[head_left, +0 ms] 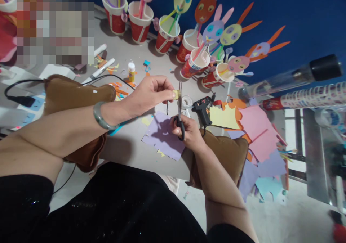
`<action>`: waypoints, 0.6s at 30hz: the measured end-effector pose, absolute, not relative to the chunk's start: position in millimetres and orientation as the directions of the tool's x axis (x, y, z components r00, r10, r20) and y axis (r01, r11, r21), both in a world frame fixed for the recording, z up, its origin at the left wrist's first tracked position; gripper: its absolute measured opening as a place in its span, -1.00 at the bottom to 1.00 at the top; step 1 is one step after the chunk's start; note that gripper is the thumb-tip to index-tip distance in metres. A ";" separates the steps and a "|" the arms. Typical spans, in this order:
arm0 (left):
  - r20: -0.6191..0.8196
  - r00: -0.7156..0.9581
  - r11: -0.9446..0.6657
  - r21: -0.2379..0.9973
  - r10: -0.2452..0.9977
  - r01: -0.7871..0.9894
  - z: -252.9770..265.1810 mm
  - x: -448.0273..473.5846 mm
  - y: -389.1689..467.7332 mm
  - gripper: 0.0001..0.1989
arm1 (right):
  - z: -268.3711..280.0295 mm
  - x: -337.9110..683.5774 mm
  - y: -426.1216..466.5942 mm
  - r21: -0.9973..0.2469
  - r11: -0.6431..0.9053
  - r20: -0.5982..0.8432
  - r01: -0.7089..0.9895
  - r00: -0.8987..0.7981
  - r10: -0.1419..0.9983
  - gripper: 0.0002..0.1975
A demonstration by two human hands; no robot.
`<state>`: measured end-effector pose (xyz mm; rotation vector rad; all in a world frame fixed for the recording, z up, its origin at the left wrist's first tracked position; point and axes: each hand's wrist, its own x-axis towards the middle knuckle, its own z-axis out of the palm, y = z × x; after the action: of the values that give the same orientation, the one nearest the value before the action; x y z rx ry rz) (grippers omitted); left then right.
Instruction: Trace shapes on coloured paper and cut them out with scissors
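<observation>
Between thumb and fingers, my left hand [155, 93] pinches a small piece of yellow paper [176, 94]. My right hand [188, 132] grips scissors [180, 108] by their black handles, blades pointing away from me. The blades stand right at the right edge of the yellow piece; whether they are biting into it I cannot tell. Below both hands a sheet of purple paper [164, 136] lies on the table, with yellow scraps [146, 121] at its edge. A black hot glue gun [203, 109] lies just right of the scissors.
Red paper cups [139, 23] with straws and paper rabbit faces line the back. A glue bottle [131, 72] stands at left. Brown cushions [224, 153] lie near both forearms. Coloured paper sheets [256, 127] pile at right; a black cable [108, 75] crosses the left side.
</observation>
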<state>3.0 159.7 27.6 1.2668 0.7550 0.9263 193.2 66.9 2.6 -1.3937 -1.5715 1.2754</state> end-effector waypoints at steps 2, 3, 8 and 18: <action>0.030 0.448 0.043 0.988 0.894 -0.152 28.2 3.0 160.0 -0.89 | 2.6 193.5 66.7 -0.947 -0.055 -0.125 0.316 -0.206 0.971 -0.31; 0.029 0.447 0.041 0.988 0.894 -0.147 28.8 2.9 160.0 -0.88 | 2.5 193.6 66.7 -0.947 -0.058 -0.128 0.315 -0.206 0.970 -0.31; 0.038 0.445 0.032 0.989 0.895 -0.148 30.8 2.3 159.4 -0.88 | 0.9 193.5 67.4 -0.949 -0.061 -0.129 0.309 -0.203 0.971 -0.31; 0.019 0.487 0.037 0.994 0.873 -0.104 27.3 0.4 157.9 -0.86 | -1.8 193.5 67.2 -0.950 -0.067 -0.132 0.304 -0.200 0.971 -0.36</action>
<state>0.4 157.9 27.3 1.3214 0.7576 0.8725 193.5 67.2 -1.8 -1.3973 -1.5506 1.2945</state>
